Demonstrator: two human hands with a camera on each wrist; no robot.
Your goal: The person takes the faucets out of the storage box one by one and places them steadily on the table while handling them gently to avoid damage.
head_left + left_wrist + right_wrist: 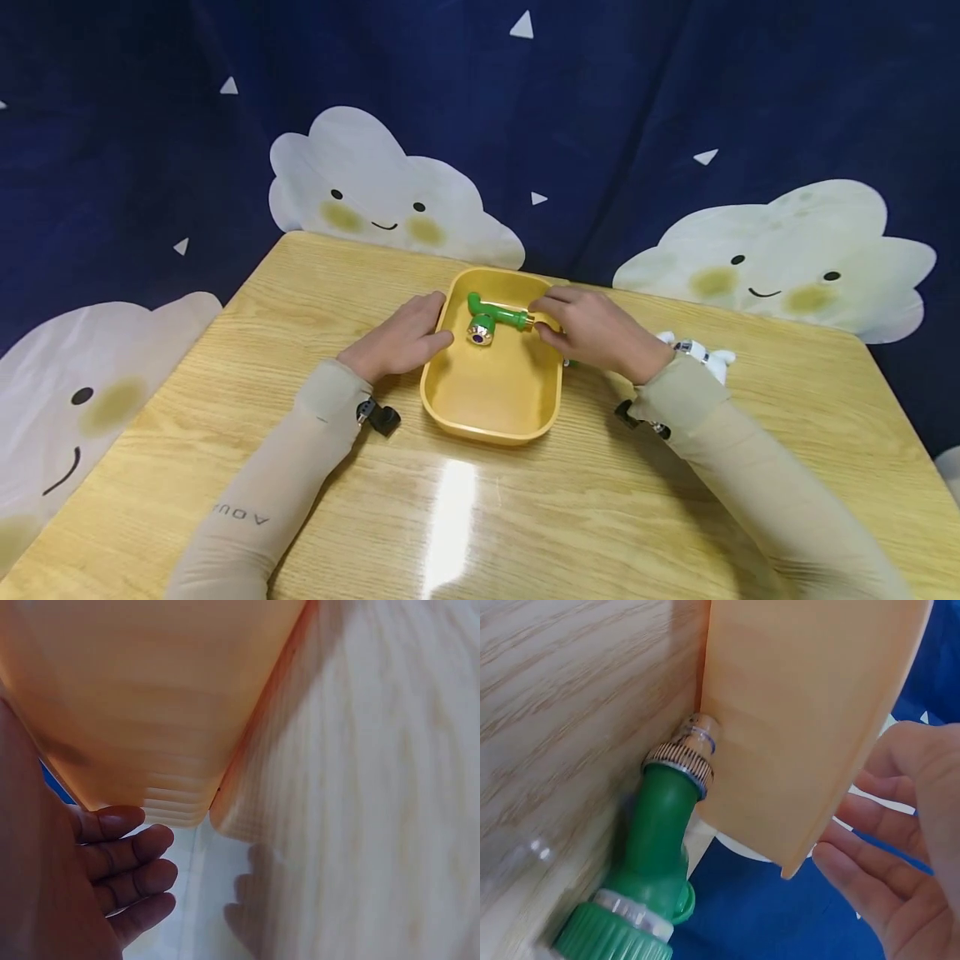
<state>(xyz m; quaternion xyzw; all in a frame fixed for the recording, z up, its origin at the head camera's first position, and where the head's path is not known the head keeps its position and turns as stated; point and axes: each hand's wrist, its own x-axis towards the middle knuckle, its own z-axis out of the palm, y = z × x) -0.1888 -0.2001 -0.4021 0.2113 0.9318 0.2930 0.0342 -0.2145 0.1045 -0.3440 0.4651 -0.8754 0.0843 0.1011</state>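
A yellow tray (487, 400) stands on the table. Inside lies a green tap (498, 315) with a gold end and a round gold-and-purple faced knob. My left hand (401, 337) rests at the tray's left rim, thumb over the edge; its fingers (154, 877) are loosely stretched along the outer side. Over the right rim reaches my right hand (588, 325), thumb and forefinger at the tap's gold end, seemingly pinching it. In the right wrist view a second green fitting (656, 832) with a ribbed gold collar lies outside the tray, mostly hidden from the head view.
The wooden table (360, 517) reaches back to a dark blue curtain (585, 100) printed with clouds. A white object (705, 358) lies on the table behind my right wrist, partly covered by it. A bright reflection shows in front of the tray.
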